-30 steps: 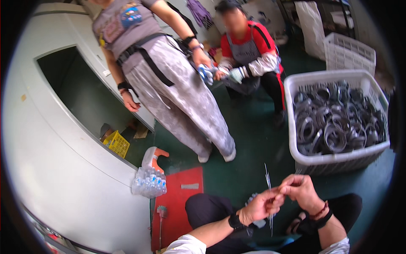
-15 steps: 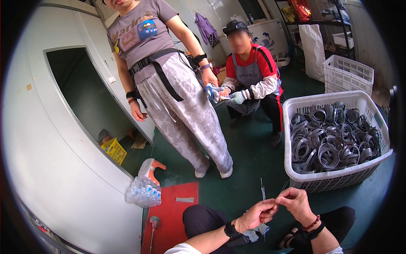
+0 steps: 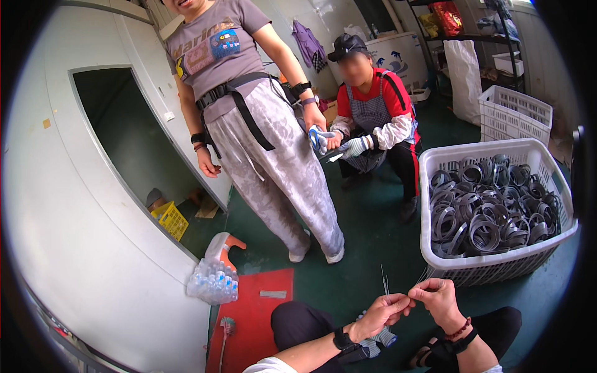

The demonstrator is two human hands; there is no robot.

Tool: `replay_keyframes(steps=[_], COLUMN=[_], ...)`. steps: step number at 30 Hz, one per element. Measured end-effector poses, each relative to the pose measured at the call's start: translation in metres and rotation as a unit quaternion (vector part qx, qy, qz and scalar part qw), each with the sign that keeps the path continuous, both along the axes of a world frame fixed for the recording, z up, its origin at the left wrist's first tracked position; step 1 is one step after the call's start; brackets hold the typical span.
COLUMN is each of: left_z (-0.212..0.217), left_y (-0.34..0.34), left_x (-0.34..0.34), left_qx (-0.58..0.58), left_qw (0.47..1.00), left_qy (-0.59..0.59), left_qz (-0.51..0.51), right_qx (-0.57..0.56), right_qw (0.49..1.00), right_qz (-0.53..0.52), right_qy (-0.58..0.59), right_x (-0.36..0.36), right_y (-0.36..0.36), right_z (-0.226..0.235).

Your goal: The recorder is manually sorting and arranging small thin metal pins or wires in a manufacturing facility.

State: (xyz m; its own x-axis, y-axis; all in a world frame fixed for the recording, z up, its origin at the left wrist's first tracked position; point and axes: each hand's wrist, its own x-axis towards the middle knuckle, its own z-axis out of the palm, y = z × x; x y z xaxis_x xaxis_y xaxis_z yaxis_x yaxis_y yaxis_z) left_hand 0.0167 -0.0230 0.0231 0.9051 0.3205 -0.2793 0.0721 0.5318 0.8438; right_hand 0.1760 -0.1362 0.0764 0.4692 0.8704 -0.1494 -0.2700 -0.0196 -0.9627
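Left hand point(image 3: 377, 315) is closing its thumb and fingers on a thin bundle of grey wire strands point(image 3: 385, 283); the bundle is standing nearly upright, long axis running away from the wearer, free ends fanning slightly beyond the knuckles. Right hand point(image 3: 438, 303) is pinching thumb to index; finer strands point(image 3: 424, 273) are rising beyond it, leaning rightward, and appear to be held there. Fingertips of both hands are meeting, or nearly so; contact cannot be resolved. Main bundle is lying on the left side of the meeting point, so the left hand is the nearer one, with the right hand pointing in across the bundle's axis.

Surroundings: striped work gloves point(image 3: 385, 337) are lying below the left hand. A white plastic crate point(image 3: 497, 260) is standing beyond the right hand, holding dark coiled bands point(image 3: 484, 231).
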Motion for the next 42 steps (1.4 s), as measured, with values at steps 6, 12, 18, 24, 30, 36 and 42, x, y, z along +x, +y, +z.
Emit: replay_keyframes(steps=[6,12,18,24,30,36,42], left_z=[-0.004,0.01,0.0,0.002,-0.008,0.003,-0.01], left_y=[-0.004,-0.013,-0.012,-0.01,-0.004,0.003,0.018], left_x=[0.001,0.006,0.006,0.008,0.008,-0.011,-0.013], left_qx=[0.066,0.239,0.398,0.482,0.409,0.02,-0.067], left_qw=[0.997,0.965,0.908,0.865,0.895,0.999,0.997], left_qy=[0.012,0.025,0.013,0.02,-0.003,0.003,-0.025], left_qz=[0.048,0.102,0.127,0.138,0.176,0.031,-0.003], right_qx=[0.013,-0.007,-0.01,-0.01,0.011,0.008,0.022], right_qw=[0.999,0.999,0.999,0.997,0.996,0.999,1.0], right_qz=[-0.011,-0.035,-0.05,-0.067,-0.069,-0.017,-0.005], right_qy=[0.031,0.019,0.008,-0.03,-0.058,-0.045,-0.019], right_x=[-0.003,-0.006,-0.01,-0.011,-0.014,-0.02,-0.033], right_y=[0.001,0.003,0.005,0.004,0.01,0.011,0.009], right_z=[-0.001,-0.009,-0.016,-0.032,-0.027,-0.012,0.006])
